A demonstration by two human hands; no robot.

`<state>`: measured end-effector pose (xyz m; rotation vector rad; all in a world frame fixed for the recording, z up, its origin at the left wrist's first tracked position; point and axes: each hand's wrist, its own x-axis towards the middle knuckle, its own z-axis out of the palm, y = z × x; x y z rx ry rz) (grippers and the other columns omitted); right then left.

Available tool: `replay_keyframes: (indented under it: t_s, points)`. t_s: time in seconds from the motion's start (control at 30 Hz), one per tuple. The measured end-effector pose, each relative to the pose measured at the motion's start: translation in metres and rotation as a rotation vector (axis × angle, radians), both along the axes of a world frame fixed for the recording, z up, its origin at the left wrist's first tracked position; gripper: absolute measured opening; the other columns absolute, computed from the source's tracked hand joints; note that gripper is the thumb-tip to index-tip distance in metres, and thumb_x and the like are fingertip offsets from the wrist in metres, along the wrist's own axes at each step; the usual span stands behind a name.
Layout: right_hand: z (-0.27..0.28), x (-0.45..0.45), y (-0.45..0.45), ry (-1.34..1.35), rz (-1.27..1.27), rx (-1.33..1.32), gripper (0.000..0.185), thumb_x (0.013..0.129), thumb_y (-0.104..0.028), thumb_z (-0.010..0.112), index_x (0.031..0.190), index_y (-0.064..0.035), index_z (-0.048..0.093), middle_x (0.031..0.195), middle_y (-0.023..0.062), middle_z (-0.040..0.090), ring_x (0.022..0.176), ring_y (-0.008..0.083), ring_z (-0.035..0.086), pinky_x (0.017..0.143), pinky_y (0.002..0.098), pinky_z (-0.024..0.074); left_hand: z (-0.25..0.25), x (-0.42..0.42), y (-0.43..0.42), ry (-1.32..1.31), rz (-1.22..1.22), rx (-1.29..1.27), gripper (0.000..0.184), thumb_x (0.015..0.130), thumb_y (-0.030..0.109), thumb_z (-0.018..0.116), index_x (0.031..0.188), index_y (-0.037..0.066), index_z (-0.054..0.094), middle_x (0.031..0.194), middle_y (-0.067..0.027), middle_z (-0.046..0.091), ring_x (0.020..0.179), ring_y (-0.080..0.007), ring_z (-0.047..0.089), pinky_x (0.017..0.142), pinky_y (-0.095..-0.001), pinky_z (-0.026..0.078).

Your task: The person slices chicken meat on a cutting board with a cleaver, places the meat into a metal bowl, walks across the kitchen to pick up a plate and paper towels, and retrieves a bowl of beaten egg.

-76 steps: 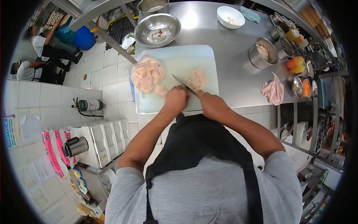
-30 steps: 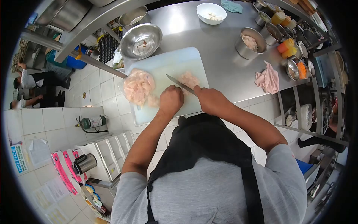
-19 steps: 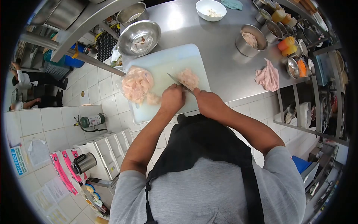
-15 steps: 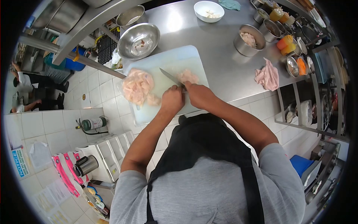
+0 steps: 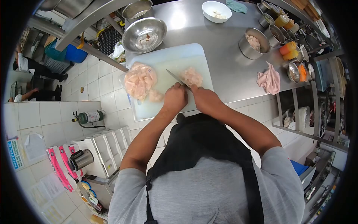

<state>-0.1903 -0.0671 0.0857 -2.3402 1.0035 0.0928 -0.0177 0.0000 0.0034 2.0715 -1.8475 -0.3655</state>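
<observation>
1 knife (image 5: 174, 76) within cutting board (image 5: 186, 56) edges

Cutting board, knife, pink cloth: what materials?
Cutting board: probably plastic, low-sheen; pale, even surface without wood grain.
Knife: likely steel; smooth grey metallic blade. Handle hidden by the right hand, so material unknown.
Pink cloth: fabric, matte; soft crumpled folds. Fibre unclear.

One wide, round-edged view looks from the head steeply down past the black apron (image 5: 209, 142) onto the nearby steel counter (image 5: 225, 59).
</observation>
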Motion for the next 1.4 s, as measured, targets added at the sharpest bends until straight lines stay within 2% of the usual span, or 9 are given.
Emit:
replay_keyframes:
  t_s: [0.2,0.4,0.5,0.6,0.9,1.0,1.2,1.3,1.4]
  points:
    - [-0.002,0.040,-0.041,-0.024,0.106,0.010,0.036,0.093,-0.002,0.061,0.128,0.0034,0.055,0.108,0.0278,0.074,0.096,0.0467,0.074,0.084,0.0584,0.0577,0.020,0.002,0.004,0.010,-0.023,0.123,0.029,0.089,0.018,0.075,0.115,0.005,0.076,0.108,-0.0165,0.071,0.096,-0.0387,0.075,0.086,-0.0499,0.062]
    - [0.029,-0.002,-0.012,0.045,0.062,0.022,0.032,0.092,0.003,0.056,0.125,0.0015,0.054,0.102,0.0271,0.073,0.096,0.0475,0.072,0.082,0.0567,0.0571,0.026,0.006,0.014,0.056,0.066,0.090,0.031,0.089,0.019,0.076,0.117,0.005,0.074,0.111,-0.0173,0.070,0.097,-0.0384,0.075,0.085,-0.0493,0.062]
    - [0.017,-0.002,-0.003,0.125,0.077,0.026,0.033,0.092,0.004,0.055,0.125,0.0011,0.053,0.099,0.0263,0.072,0.095,0.0475,0.072,0.081,0.0568,0.0571,0.009,0.006,0.010,0.055,0.015,0.100,0.029,0.089,0.018,0.076,0.115,0.005,0.075,0.110,-0.0174,0.070,0.096,-0.0386,0.074,0.085,-0.0491,0.062]
    - [-0.009,0.016,-0.010,-0.005,0.052,0.024,0.024,0.096,-0.004,0.058,0.119,-0.0001,0.056,0.106,0.0280,0.073,0.094,0.0476,0.074,0.079,0.0576,0.0576,0.004,0.004,0.010,0.027,0.004,0.074,0.026,0.088,0.016,0.075,0.112,0.005,0.075,0.107,-0.0174,0.070,0.094,-0.0387,0.074,0.083,-0.0490,0.062]
    - [0.021,0.006,-0.018,-0.014,0.083,0.054,0.032,0.094,0.002,0.056,0.126,0.0020,0.053,0.105,0.0276,0.073,0.100,0.0485,0.071,0.084,0.0579,0.0560,0.014,0.008,0.020,0.057,0.077,0.034,0.021,0.087,0.015,0.076,0.106,0.005,0.076,0.102,-0.0167,0.070,0.091,-0.0379,0.074,0.079,-0.0490,0.062]
    - [0.017,-0.003,-0.007,0.140,0.127,0.072,0.028,0.096,0.000,0.055,0.124,0.0020,0.054,0.105,0.0282,0.073,0.100,0.0485,0.072,0.084,0.0579,0.0558,0.007,0.006,0.020,0.069,0.097,0.011,0.017,0.087,0.015,0.076,0.101,0.005,0.076,0.099,-0.0163,0.070,0.089,-0.0380,0.074,0.078,-0.0493,0.061]
    - [-0.012,0.037,-0.023,-0.016,0.113,0.073,0.025,0.092,0.001,0.062,0.117,0.0002,0.056,0.106,0.0291,0.073,0.099,0.0464,0.073,0.082,0.0582,0.0570,-0.004,0.003,0.019,0.043,0.056,-0.012,0.015,0.089,0.013,0.074,0.101,0.005,0.077,0.098,-0.0170,0.070,0.089,-0.0378,0.074,0.078,-0.0497,0.062]
    - [0.009,0.048,-0.032,0.075,0.161,0.069,0.024,0.093,-0.001,0.062,0.117,0.0002,0.057,0.105,0.0279,0.073,0.100,0.0463,0.073,0.082,0.0581,0.0571,0.009,0.004,0.020,0.057,0.064,0.039,0.015,0.089,0.013,0.073,0.101,0.006,0.078,0.098,-0.0175,0.071,0.089,-0.0379,0.074,0.078,-0.0496,0.062]
    - [0.014,0.026,-0.017,-0.013,0.155,0.051,0.025,0.094,-0.003,0.062,0.118,0.0006,0.057,0.106,0.0271,0.074,0.100,0.0462,0.073,0.082,0.0579,0.0571,0.011,0.004,0.029,0.071,0.139,0.013,0.016,0.090,0.012,0.072,0.102,0.006,0.079,0.098,-0.0177,0.071,0.088,-0.0381,0.074,0.078,-0.0495,0.062]
